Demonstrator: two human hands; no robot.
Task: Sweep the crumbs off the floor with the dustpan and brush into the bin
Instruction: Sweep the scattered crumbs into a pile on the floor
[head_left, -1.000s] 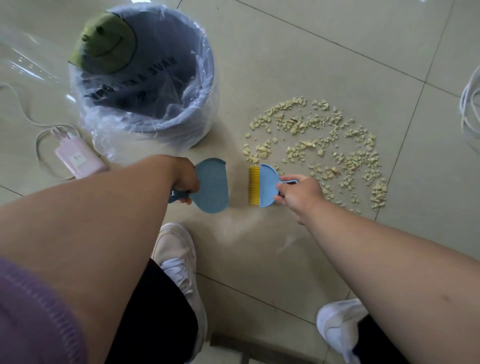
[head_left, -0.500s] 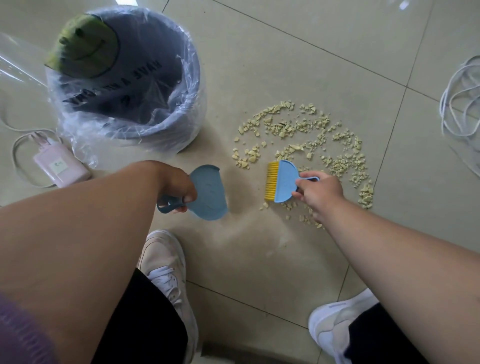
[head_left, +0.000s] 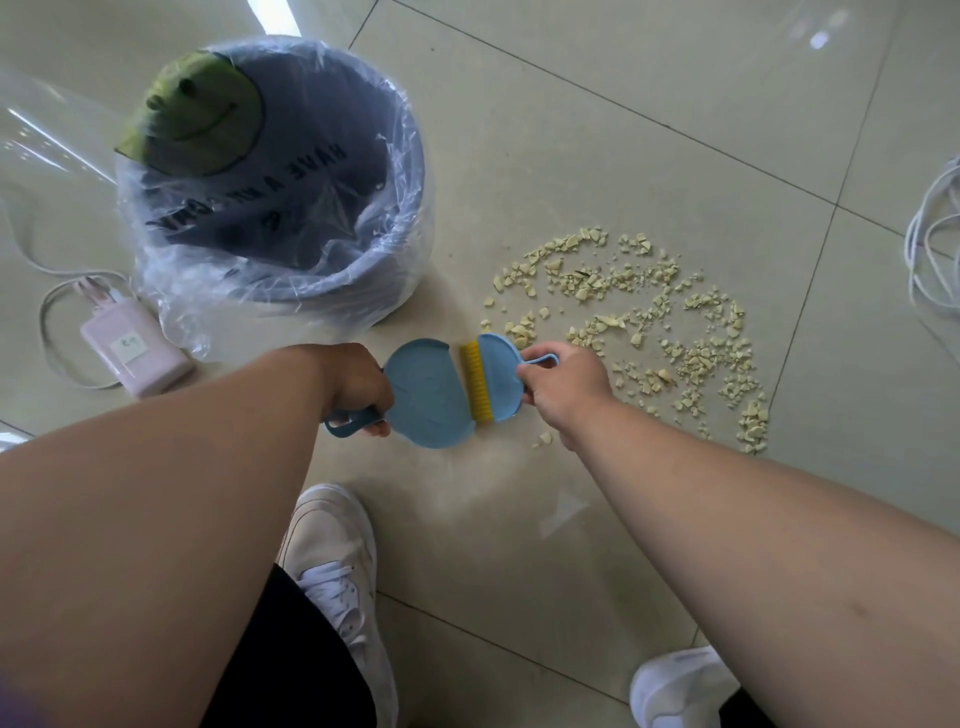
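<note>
My left hand (head_left: 358, 384) grips the handle of a small blue dustpan (head_left: 423, 397) held low over the floor. My right hand (head_left: 563, 389) holds a small blue brush (head_left: 496, 376) by its loop handle; its yellow bristles touch the dustpan's right edge. Pale yellow crumbs (head_left: 649, 317) lie scattered on the tiles to the right of the brush, and a few sit just below it. The grey bin (head_left: 400, 218), lined with a clear plastic bag, stands behind the dustpan to the left, with a green smiley face printed inside.
A pink charger (head_left: 137, 351) with a white cable lies left of the bin. White cables (head_left: 930, 249) coil at the right edge. My two white shoes (head_left: 332, 551) stand on the beige tiles below my arms.
The brush has swept left until its bristles meet the dustpan's edge; half a second ago there was a gap between them. The dustpan stays near the same spot.
</note>
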